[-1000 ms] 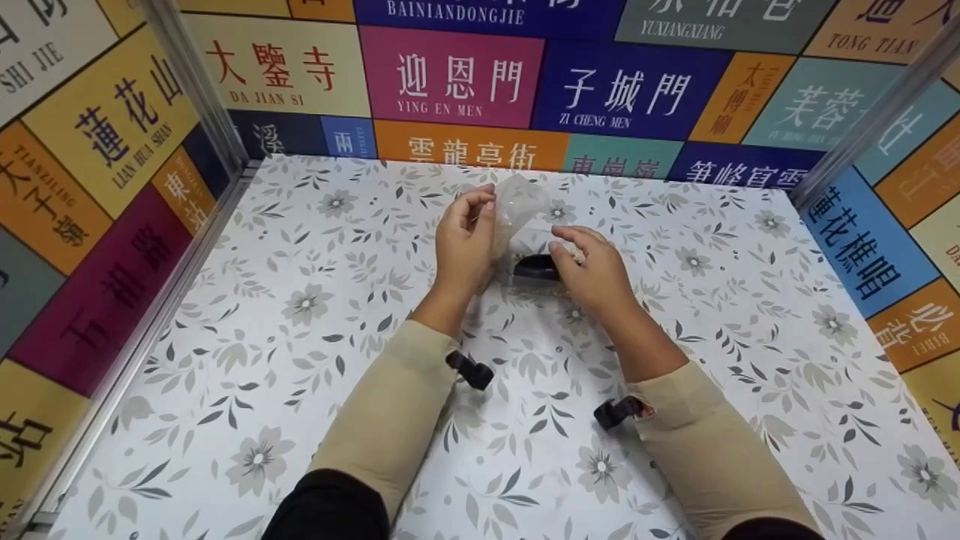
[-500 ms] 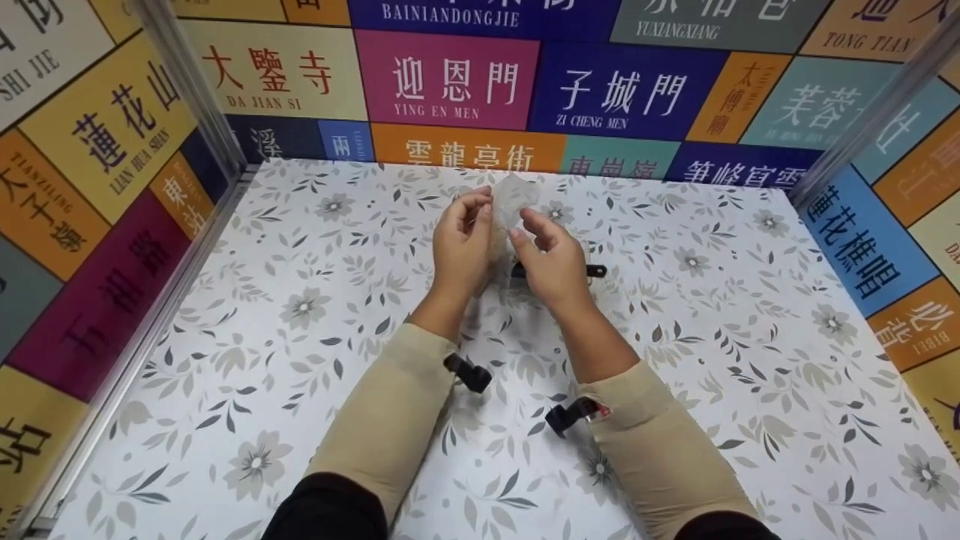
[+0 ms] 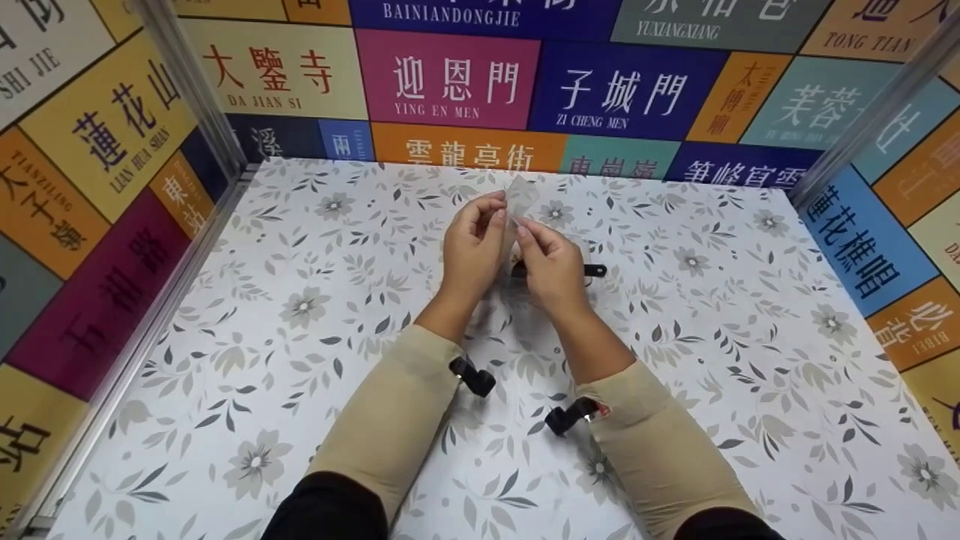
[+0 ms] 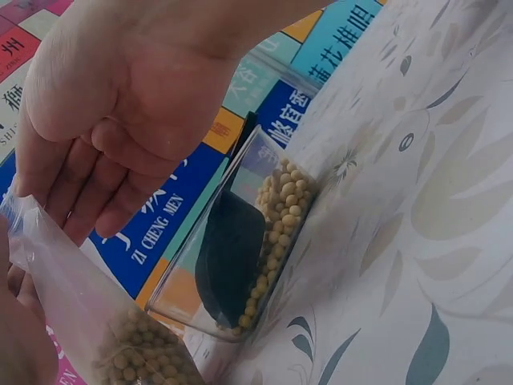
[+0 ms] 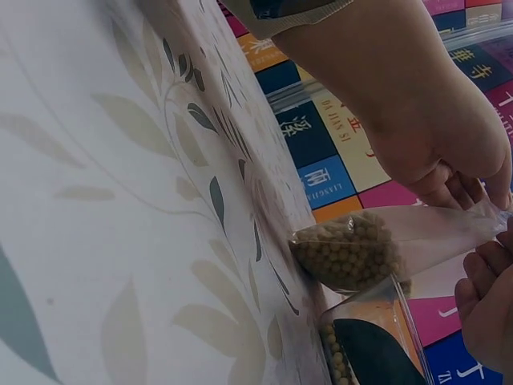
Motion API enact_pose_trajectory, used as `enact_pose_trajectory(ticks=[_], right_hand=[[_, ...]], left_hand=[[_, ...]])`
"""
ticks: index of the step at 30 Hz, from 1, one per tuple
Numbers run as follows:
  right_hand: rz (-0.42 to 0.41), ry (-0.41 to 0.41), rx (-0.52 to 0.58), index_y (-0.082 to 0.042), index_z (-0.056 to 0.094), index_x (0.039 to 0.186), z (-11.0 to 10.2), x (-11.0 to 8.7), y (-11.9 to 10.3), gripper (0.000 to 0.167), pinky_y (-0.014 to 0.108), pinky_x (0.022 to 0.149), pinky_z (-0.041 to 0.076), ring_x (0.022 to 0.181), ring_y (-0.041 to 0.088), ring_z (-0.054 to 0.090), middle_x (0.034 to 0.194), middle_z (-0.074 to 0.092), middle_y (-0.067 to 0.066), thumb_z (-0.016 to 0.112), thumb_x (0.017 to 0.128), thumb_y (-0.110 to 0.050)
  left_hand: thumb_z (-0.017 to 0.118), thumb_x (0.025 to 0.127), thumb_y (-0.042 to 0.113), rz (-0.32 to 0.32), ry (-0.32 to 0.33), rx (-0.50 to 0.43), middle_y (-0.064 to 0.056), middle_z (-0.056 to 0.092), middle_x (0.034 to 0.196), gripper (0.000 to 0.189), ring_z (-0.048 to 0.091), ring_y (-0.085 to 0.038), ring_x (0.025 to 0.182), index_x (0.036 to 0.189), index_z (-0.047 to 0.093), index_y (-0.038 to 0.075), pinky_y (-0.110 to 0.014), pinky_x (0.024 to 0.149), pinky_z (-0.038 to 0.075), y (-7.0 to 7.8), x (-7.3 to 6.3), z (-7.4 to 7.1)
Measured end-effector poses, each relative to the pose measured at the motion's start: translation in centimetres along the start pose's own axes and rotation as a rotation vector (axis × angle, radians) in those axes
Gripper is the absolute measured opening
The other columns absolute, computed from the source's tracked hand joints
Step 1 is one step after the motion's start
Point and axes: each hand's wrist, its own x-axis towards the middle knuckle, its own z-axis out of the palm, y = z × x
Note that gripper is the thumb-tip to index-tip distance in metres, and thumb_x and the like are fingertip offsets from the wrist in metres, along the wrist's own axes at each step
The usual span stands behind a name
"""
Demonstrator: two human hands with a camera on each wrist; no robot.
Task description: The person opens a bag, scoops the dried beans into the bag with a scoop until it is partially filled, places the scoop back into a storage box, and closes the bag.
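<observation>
A clear plastic bag (image 3: 521,191) with pale yellow beans like soybeans in its lower part stands upright between the hands. My left hand (image 3: 476,244) pinches its top edge from the left. Opposite it, my right hand (image 3: 553,262) pinches the same edge between thumb and fingers. In the left wrist view, beans (image 4: 148,357) bulge at the bag's bottom, close to the table. Beside the bag is a clear box (image 4: 168,301) of the same beans, with a black scoop (image 4: 228,257) lying in it. From the head, my right hand hides most of that box.
The scoop's handle (image 3: 596,270) sticks out to the right, past my right hand. A white flowered cloth (image 3: 300,390) covers the table. Panels (image 3: 450,79) with printed signs wall in the back and both sides.
My right hand has left the scoop's side and moved left to the bag's top. The bag's mouth, wide before, is drawn flat and narrow. My left hand has shifted slightly right.
</observation>
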Motion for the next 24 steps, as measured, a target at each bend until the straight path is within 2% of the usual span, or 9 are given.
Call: enact_pose_trajectory(ticks=[5, 10, 12, 15, 19, 22, 24], right_hand=[[-0.025, 0.010, -0.008, -0.005, 0.076, 0.131, 0.1, 0.0, 0.2, 0.032, 0.019, 0.098, 0.057, 0.118, 0.015, 0.071, 0.132, 0.077, 0.011, 0.066, 0.108, -0.025], [-0.056, 0.005, 0.014, -0.005, 0.078, 0.124, 0.0, -0.2, 0.3, 0.026, 0.020, 0.089, 0.058, 0.109, 0.027, 0.072, 0.122, 0.080, 0.016, 0.065, 0.108, -0.021], [-0.058, -0.001, 0.018, -0.005, 0.079, 0.121, 0.1, -0.3, 0.3, 0.025, 0.020, 0.086, 0.057, 0.103, 0.025, 0.071, 0.117, 0.080, 0.017, 0.065, 0.108, -0.020], [-0.057, -0.018, 0.029, -0.005, 0.079, 0.120, 0.0, -0.4, 0.3, 0.024, 0.026, 0.090, 0.059, 0.104, 0.030, 0.072, 0.115, 0.080, 0.018, 0.064, 0.108, -0.019], [-0.067, -0.049, 0.047, -0.003, 0.079, 0.118, -0.1, -0.7, 0.2, 0.023, 0.029, 0.091, 0.061, 0.102, 0.028, 0.071, 0.113, 0.080, 0.016, 0.064, 0.108, -0.017], [-0.080, -0.074, 0.066, -0.001, 0.078, 0.116, -0.3, -1.0, 0.1, 0.022, 0.026, 0.089, 0.060, 0.098, 0.019, 0.070, 0.110, 0.081, 0.011, 0.064, 0.108, -0.016], [-0.089, -0.096, 0.086, 0.000, 0.078, 0.116, -0.4, -1.2, -0.1, 0.022, 0.030, 0.091, 0.060, 0.099, 0.020, 0.071, 0.110, 0.081, 0.010, 0.064, 0.108, -0.015]], left_hand=[[0.065, 0.107, 0.020, 0.001, 0.007, -0.003, -0.001, 0.073, 0.137, 0.017, 0.070, -0.012, 0.120, 0.118, 0.072, 0.009, -0.025, 0.106, 0.058, 0.0, 0.0, 0.0], [0.064, 0.108, 0.022, -0.014, 0.011, -0.045, -0.002, 0.072, 0.136, 0.026, 0.069, -0.012, 0.124, 0.131, 0.070, 0.010, -0.026, 0.110, 0.056, 0.0, 0.0, -0.2], [0.062, 0.109, 0.022, -0.021, 0.020, -0.066, -0.004, 0.071, 0.137, 0.030, 0.067, -0.013, 0.127, 0.136, 0.068, 0.010, -0.026, 0.113, 0.054, 0.0, 0.1, -0.4], [0.058, 0.111, 0.024, -0.036, 0.032, -0.076, -0.005, 0.070, 0.140, 0.034, 0.065, -0.014, 0.134, 0.141, 0.064, 0.010, -0.027, 0.117, 0.051, -0.3, 0.5, -0.9], [0.051, 0.114, 0.026, -0.069, 0.036, -0.070, -0.004, 0.069, 0.144, 0.038, 0.062, -0.014, 0.138, 0.147, 0.061, 0.009, -0.026, 0.120, 0.048, -0.9, 1.1, -1.7], [0.048, 0.115, 0.026, -0.107, 0.028, -0.086, -0.004, 0.068, 0.146, 0.039, 0.061, -0.014, 0.139, 0.148, 0.060, 0.009, -0.026, 0.121, 0.047, -1.3, 1.5, -2.2], [0.048, 0.115, 0.026, -0.124, 0.015, -0.101, -0.004, 0.067, 0.147, 0.039, 0.061, -0.015, 0.140, 0.148, 0.060, 0.010, -0.025, 0.122, 0.047, -1.4, 1.6, -2.4]])
